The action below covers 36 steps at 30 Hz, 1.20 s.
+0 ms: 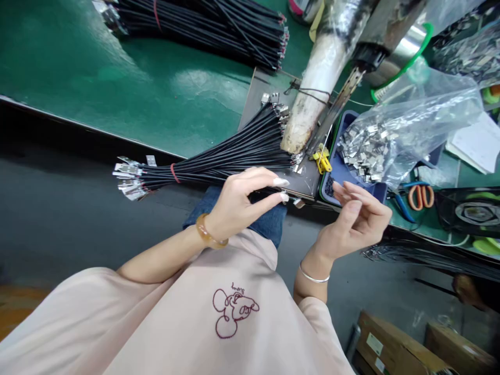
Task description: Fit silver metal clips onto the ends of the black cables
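Observation:
My left hand (242,205) pinches a thin black wire (291,199) with a small metal terminal at its tip, just below a bundle of black wires (219,159) tied with a red band. That bundle lies across the bench edge, with metal terminals at both ends. My right hand (361,216) hovers close by to the right, fingers loosely curled and held together; I see nothing in them. A metal press tool (332,112) with a yellow part (322,159) stands just above both hands.
A clear plastic bag of metal terminals (394,133) rests in a blue tray (344,179) at right. Orange-handled scissors (420,197) lie beyond it. A second large wire bundle (211,26) lies on the green bench (117,78). Cardboard boxes (394,344) stand on the floor.

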### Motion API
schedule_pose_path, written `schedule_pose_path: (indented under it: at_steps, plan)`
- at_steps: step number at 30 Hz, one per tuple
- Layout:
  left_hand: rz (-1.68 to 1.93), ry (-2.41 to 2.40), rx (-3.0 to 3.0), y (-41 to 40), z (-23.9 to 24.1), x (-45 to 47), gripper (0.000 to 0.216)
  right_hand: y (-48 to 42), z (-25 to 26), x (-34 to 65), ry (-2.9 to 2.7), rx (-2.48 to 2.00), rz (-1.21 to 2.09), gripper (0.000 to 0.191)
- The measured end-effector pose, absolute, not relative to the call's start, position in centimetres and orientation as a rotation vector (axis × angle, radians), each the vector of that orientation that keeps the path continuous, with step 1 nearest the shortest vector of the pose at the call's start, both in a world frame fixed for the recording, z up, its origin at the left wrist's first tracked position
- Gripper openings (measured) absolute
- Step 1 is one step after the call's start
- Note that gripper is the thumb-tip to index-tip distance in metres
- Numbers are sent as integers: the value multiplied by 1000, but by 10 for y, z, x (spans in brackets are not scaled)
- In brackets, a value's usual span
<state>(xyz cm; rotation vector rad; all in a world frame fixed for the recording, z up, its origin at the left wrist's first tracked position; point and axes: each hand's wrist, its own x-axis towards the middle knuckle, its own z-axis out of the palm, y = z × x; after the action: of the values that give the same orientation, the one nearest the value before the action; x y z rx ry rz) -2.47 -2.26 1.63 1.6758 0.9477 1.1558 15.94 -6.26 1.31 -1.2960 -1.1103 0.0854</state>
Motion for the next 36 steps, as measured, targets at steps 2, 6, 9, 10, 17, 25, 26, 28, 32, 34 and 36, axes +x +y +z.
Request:
schedule_pose_path:
  at_steps: [2,6,9,10,17,25,26,28,32,34,36]
  plan:
    - [1189,991,1683,-28,21,-41,15,-63,11,162,-1091,-1300,25,9]
    - [953,1050,1543,-47,11,-82,12,-65,9,163,-1076,-1296,-20,9]
    - [586,1197,1322,-63,-22,-109,27,-67,7,163,-1080,-1290,-24,10]
    - [556,1275,1194,-67,-36,-116,34,-68,6,162,-1079,-1290,-32,10]
    - [1145,1295,697,-58,-86,-106,73,-71,2,151,-1054,-1261,-33,10]
    - [1185,1009,339,-27,-33,-90,58,-91,-1,126,-1163,-1289,164,10]
    - [1165,1012,309,-27,-31,-95,55,-94,-2,124,-1176,-1309,191,10]
    - [1146,1043,252,-29,-32,-105,51,-98,-5,122,-1200,-1369,243,12]
    - [1149,1076,144,-34,-33,-127,48,-103,-7,118,-1230,-1467,333,16]
    - [1149,1078,83,-35,-30,-139,45,-104,-8,116,-1232,-1481,381,17]
    - [1145,1081,28,-36,-26,-150,42,-104,-9,113,-1233,-1495,425,17]
